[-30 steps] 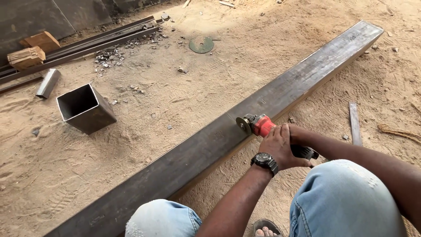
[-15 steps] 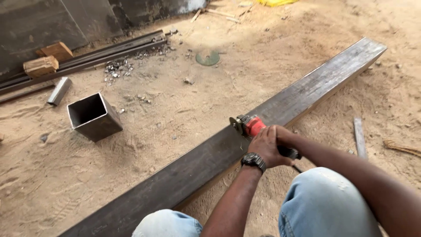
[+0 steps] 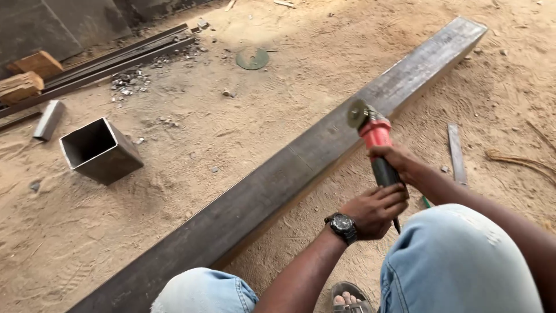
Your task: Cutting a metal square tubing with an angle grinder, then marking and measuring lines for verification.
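Observation:
A long dark steel beam point(image 3: 272, 185) lies diagonally on the sandy ground. I hold a red and black angle grinder point(image 3: 375, 145) lifted just above the beam, its disc near the beam's right portion. My right hand point(image 3: 399, 165) grips the body of the grinder behind the red head. My left hand point(image 3: 375, 210), with a dark wristwatch, wraps the rear of the black handle. My knees in light blue jeans fill the bottom of the view.
A short square steel tube offcut point(image 3: 99, 150) sits on the sand at left. Steel bars point(image 3: 110, 61) and wooden blocks point(image 3: 26, 78) lie at top left. A round green disc point(image 3: 252, 58) lies at top centre. A flat metal strip point(image 3: 456, 153) lies right of the beam.
The grinder has lifted off the beam and turned more upright. My left hand has slid back from the grinder's head to the rear handle, and my right hand now shows on the body.

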